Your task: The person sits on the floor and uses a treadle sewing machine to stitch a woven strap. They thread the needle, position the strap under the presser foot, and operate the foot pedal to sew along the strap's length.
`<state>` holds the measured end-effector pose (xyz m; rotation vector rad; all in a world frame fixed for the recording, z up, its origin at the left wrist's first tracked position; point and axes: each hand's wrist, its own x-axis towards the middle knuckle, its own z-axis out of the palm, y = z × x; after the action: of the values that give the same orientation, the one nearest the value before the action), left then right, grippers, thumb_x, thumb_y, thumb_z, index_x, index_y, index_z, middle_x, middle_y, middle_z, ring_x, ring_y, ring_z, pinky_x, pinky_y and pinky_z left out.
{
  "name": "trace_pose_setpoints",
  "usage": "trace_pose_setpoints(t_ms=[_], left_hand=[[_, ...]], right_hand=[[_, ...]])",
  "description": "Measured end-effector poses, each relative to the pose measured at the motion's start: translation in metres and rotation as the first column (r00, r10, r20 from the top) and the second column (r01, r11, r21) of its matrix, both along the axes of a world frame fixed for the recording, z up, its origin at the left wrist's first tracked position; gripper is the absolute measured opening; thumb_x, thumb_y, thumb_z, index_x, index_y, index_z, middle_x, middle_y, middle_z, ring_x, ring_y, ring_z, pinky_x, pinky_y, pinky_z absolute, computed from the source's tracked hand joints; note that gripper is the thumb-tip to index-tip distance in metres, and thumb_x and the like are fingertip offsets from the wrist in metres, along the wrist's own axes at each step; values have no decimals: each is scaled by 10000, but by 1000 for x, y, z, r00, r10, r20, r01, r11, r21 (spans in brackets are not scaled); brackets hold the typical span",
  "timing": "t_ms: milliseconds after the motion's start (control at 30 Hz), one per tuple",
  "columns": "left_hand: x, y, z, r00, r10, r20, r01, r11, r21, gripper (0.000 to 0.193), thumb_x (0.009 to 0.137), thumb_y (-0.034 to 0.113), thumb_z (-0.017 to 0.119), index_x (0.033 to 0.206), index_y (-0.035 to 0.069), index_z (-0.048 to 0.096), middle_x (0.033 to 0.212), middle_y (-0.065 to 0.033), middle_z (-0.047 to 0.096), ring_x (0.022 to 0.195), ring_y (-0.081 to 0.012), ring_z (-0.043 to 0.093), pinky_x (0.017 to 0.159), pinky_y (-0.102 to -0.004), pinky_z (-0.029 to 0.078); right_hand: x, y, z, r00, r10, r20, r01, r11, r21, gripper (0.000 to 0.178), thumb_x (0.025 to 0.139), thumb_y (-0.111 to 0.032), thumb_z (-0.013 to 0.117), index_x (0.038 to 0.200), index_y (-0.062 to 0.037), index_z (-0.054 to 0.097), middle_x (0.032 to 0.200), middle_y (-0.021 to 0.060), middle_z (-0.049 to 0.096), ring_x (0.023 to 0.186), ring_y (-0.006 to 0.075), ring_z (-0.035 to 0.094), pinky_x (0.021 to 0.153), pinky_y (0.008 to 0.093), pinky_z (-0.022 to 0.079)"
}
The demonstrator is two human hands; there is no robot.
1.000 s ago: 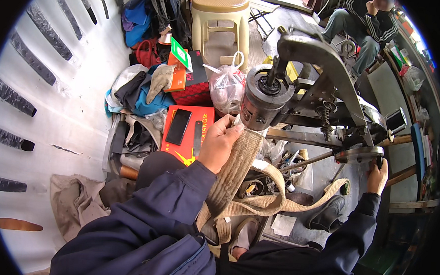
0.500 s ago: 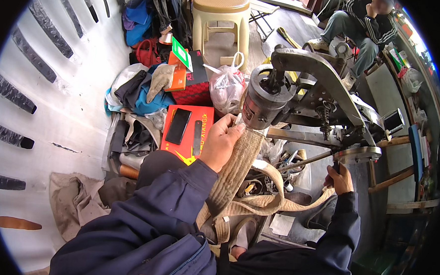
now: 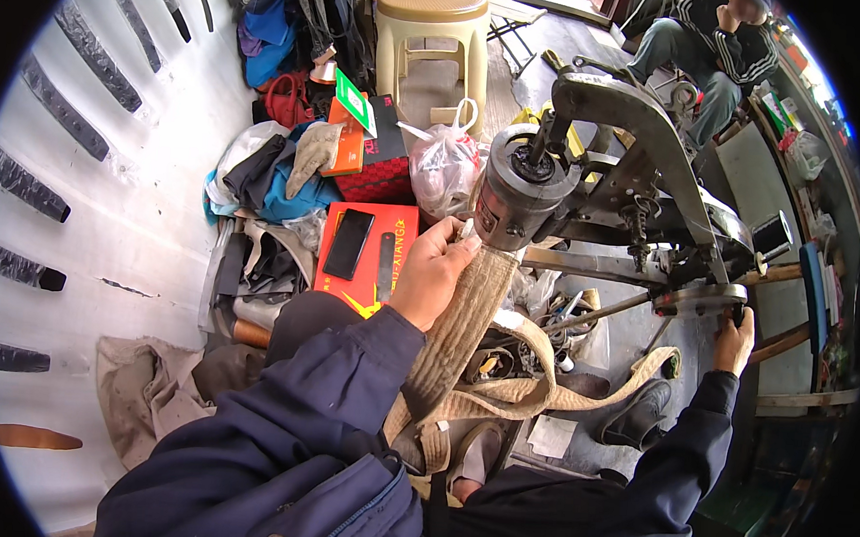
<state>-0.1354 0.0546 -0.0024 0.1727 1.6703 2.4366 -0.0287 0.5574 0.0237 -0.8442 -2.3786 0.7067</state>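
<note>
A thick beige webbing strap (image 3: pixel 464 319) is pinched at its upper end by my left hand (image 3: pixel 437 274), right below the round metal head of a hand-cranked sewing machine (image 3: pixel 639 173). From there the strap runs down toward my lap and loops to the right near the floor. My right hand (image 3: pixel 735 341) is closed round the crank handle at the right side of the machine's flat metal wheel (image 3: pixel 701 300). The machine's curved arm stands raised above the cylindrical head (image 3: pixel 524 191). Where strap and head meet is partly hidden by my left fingers.
A red box (image 3: pixel 367 256) with a black phone (image 3: pixel 350 245) on it lies left of my left hand. Behind are a plastic bag (image 3: pixel 443 162) and a beige stool (image 3: pixel 431 35). A person (image 3: pixel 719 50) sits at the far right. Small tools and a paper lie below the machine.
My right hand has swung the crank handle round to the right, away from me. The machine's upper arm has risen. My left hand and the strap stay nearly in place.
</note>
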Motion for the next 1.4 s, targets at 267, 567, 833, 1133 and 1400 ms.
trace_pose_setpoints(t_ms=[267,567,833,1133,1400], left_hand=[[-1,-1,-4,1000,-29,-5,29,999,29,112,1015,102,557,1074,36,627,934,41,606,845,-27,500,788,-221,414],[0,-1,-2,998,-61,19,59,994,95,160,1018,118,545,1098,18,641,1032,14,646,938,-54,542,880,-255,428],[3,1,-5,999,-47,11,46,997,62,151,1029,129,544,1093,31,639,962,34,627,862,-33,521,806,-228,432],[6,5,-1,1000,17,-6,-17,1000,14,117,1036,125,540,1037,37,618,893,59,571,807,-17,451,745,-215,399],[6,7,2,1000,24,3,-24,1000,20,128,1035,117,533,1075,33,621,925,54,585,836,-22,470,775,-216,412]], right_hand=[[-4,7,4,976,-105,189,74,984,164,208,929,-235,580,1011,-45,561,948,234,663,910,458,623,769,501,467],[-2,6,10,994,34,101,-31,999,-28,189,951,-216,598,934,-30,562,736,141,607,567,248,625,511,382,487],[1,40,-46,987,-5,161,20,996,-92,210,946,-234,605,973,-26,589,731,156,648,524,237,634,513,398,473],[-2,-91,-58,900,378,217,-165,756,-634,160,984,-188,604,1033,-38,578,663,37,580,455,144,556,414,283,435],[0,-81,42,983,154,-95,-168,973,-161,85,949,-96,591,989,-24,612,708,22,583,564,104,521,522,280,416]])
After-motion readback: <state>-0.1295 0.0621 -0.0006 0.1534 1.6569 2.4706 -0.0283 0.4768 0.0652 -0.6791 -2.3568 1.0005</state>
